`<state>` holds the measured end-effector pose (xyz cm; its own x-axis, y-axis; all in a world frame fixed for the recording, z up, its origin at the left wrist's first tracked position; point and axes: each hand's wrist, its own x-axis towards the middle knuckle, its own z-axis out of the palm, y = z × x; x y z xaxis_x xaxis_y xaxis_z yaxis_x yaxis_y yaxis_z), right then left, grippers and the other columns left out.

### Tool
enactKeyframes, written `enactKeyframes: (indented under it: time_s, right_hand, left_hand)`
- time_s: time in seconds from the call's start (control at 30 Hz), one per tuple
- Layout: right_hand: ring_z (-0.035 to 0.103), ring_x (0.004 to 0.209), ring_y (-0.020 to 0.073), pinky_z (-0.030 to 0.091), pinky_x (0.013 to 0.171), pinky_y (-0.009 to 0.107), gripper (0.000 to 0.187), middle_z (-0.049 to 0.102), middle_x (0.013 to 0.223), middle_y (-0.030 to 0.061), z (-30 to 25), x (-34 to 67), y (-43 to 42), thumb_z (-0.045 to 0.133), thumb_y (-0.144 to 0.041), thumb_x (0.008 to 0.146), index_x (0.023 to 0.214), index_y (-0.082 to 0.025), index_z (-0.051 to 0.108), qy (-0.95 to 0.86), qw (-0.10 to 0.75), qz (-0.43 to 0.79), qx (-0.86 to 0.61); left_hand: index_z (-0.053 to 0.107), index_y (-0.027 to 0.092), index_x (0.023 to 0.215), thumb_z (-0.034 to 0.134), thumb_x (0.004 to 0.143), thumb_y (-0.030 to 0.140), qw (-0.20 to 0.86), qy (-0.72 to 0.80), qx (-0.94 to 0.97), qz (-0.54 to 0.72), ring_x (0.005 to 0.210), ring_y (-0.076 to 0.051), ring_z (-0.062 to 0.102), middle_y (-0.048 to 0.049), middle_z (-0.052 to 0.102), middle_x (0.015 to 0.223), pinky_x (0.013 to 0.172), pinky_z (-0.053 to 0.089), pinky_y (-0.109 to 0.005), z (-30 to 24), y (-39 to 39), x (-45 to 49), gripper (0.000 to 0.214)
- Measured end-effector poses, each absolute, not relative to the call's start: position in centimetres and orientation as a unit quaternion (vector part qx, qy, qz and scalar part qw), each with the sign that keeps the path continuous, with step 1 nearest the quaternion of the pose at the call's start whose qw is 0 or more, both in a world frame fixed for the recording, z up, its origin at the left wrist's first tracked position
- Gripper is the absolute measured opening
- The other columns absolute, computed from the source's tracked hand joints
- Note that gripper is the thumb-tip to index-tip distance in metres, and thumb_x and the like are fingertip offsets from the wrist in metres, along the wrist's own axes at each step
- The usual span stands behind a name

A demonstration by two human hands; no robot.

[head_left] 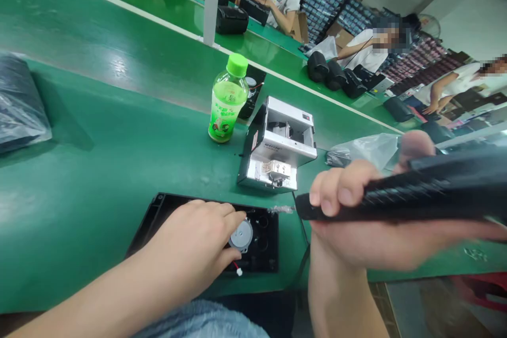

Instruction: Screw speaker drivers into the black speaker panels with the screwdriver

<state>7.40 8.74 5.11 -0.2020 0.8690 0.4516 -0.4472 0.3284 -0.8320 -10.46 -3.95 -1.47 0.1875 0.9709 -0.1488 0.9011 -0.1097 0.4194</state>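
Note:
My left hand [206, 227] reaches over a black plastic housing [265, 261] on the green bench. Its thumb and fingers curl round the edge of a small round speaker driver [241, 235] with a silver back. A short red lead with a white connector [239, 271] sticks out below my thumb. My right hand [356, 211] is raised at the right, wrapped round a long black electric screwdriver [420, 190], slightly blurred. The tool's narrow end points left, near a clear twisted strip [282, 209]; its other end runs out of view.
A silver screw feeder [277, 142] stands beyond the housing, beside a green drink bottle [229, 97]. Another black part [253, 90] lies behind the bottle. Plastic-wrapped goods [19, 103] sit at left; a clear bag [364, 150] at right. Several co-workers sit across the bench.

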Motion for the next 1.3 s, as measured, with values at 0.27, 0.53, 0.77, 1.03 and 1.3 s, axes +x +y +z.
enactKeyframes:
  time_s: [0.27, 0.53, 0.77, 1.03, 1.3]
  right_hand:
    - [0.066, 0.051, 0.0224, 0.061, 0.05, 0.046, 0.047, 0.073, 0.071, -0.001, 2.2, 10.7, 1.8, 0.054, -0.062, 0.109, 0.146, -0.035, 0.064, -0.604, 0.539, 0.554, -0.192]
    - [0.064, 0.051, 0.0209, 0.061, 0.051, 0.044, 0.036, 0.071, 0.068, -0.0008, 1.0, 10.6, 1.6, 0.046, -0.04, 0.115, 0.141, -0.033, 0.068, -0.598, 0.547, 0.547, -0.21]
    - [0.065, 0.052, 0.0223, 0.06, 0.051, 0.045, 0.044, 0.072, 0.07, -0.0001, 0.4, 11.3, 2.1, 0.05, -0.06, 0.111, 0.14, -0.034, 0.069, -0.622, 0.527, 0.542, -0.204]
    - [0.065, 0.051, 0.0214, 0.061, 0.054, 0.046, 0.035, 0.073, 0.07, -0.0018, 0.0, 10.9, 1.4, 0.045, -0.037, 0.114, 0.14, -0.037, 0.068, -0.605, 0.537, 0.544, -0.224]
    - [0.061, 0.052, 0.019, 0.059, 0.054, 0.043, 0.032, 0.068, 0.069, -0.0045, 0.5, 9.7, -0.6, 0.052, -0.025, 0.112, 0.128, -0.043, 0.074, -0.614, 0.552, 0.5, -0.262]
  left_hand:
    - [0.078, 0.029, 0.128, 0.082, 0.095, 0.034, 0.215, 0.63, 0.743, 0.074, 0.112, -0.034, 0.081, -0.0043, 0.085, 0.121, 0.09, 0.06, -0.052, -1.5, -3.5, -10.2, 0.034]
    - [0.077, 0.031, 0.128, 0.083, 0.094, 0.039, 0.193, 0.632, 0.747, 0.073, 0.108, -0.034, 0.081, -0.0018, 0.086, 0.118, 0.086, 0.058, -0.05, -1.6, -3.5, -10.1, 0.035]
    - [0.078, 0.03, 0.122, 0.083, 0.093, 0.041, 0.184, 0.633, 0.748, 0.072, 0.104, -0.034, 0.082, -0.001, 0.086, 0.115, 0.083, 0.058, -0.05, -1.8, -3.4, -10.0, 0.031]
    - [0.079, 0.029, 0.121, 0.081, 0.095, 0.043, 0.187, 0.632, 0.749, 0.068, 0.107, -0.035, 0.082, -0.0034, 0.086, 0.121, 0.085, 0.057, -0.049, -1.8, -3.4, -10.0, 0.029]
    - [0.079, 0.028, 0.125, 0.081, 0.096, 0.039, 0.205, 0.635, 0.742, 0.062, 0.112, -0.037, 0.081, -0.0041, 0.085, 0.125, 0.086, 0.06, -0.051, -1.6, -3.3, -9.8, 0.032]
